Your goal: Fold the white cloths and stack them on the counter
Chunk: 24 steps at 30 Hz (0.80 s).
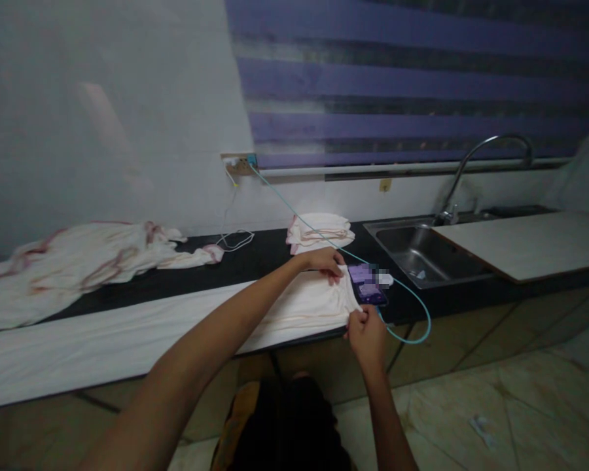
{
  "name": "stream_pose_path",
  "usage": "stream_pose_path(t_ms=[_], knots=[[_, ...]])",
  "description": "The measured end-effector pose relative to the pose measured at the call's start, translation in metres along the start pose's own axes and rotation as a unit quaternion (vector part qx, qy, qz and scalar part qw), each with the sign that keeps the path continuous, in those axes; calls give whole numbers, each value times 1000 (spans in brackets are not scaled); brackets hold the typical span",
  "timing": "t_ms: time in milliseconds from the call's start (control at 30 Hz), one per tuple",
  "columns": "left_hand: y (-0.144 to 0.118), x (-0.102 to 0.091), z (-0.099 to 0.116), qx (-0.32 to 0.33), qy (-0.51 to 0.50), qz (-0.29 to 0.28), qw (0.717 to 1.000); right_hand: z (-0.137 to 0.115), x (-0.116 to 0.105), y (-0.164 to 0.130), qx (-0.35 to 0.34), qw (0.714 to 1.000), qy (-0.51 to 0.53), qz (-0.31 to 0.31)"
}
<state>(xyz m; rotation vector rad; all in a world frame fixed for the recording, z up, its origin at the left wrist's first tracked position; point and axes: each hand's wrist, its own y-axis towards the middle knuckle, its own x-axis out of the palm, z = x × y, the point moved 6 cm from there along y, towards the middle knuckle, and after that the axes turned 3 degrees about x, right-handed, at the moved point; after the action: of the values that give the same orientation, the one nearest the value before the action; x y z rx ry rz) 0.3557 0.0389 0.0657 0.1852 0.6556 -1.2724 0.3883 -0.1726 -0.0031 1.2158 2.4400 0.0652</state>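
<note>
A long white cloth [177, 330] lies in a flat strip along the dark countertop, its right part in several layers. My left hand [328, 263] pinches the far corner of the cloth's right end, fingers closed on it. At the near corner of that same end, my right hand [366, 330] grips the edge between thumb and fingers. Just beyond the cloth's end lies a purple phone [368, 288], partly blurred, with a light blue cable by it. A stack of folded white cloths [321, 232] with pinkish edges sits behind my left hand.
A crumpled heap of white cloth [88, 261] with reddish edging covers the back left counter. The blue cable [425, 314] loops past the counter's front edge from the wall socket [239, 165]. At right are a steel sink [412, 252], a tap [454, 183] and a pale board [530, 242].
</note>
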Motion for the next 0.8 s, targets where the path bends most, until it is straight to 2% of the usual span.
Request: stream_pose_path(t_ms=[133,233,367,600,800], knots=[[7,0,5,19,-55,-4,998,-6,-12,4,-2,999,-5,41],[10,2,13,38,-133,-20,990,-13,-21,6,11,998,11,60],[7,3,18,42,-192,-24,980,-24,-21,3,29,995,63,68],[-2,5,6,13,-138,82,987,-36,0,-4,2,994,44,103],[-21,17,3,17,-212,142,967,-29,26,-18,-5,993,106,48]])
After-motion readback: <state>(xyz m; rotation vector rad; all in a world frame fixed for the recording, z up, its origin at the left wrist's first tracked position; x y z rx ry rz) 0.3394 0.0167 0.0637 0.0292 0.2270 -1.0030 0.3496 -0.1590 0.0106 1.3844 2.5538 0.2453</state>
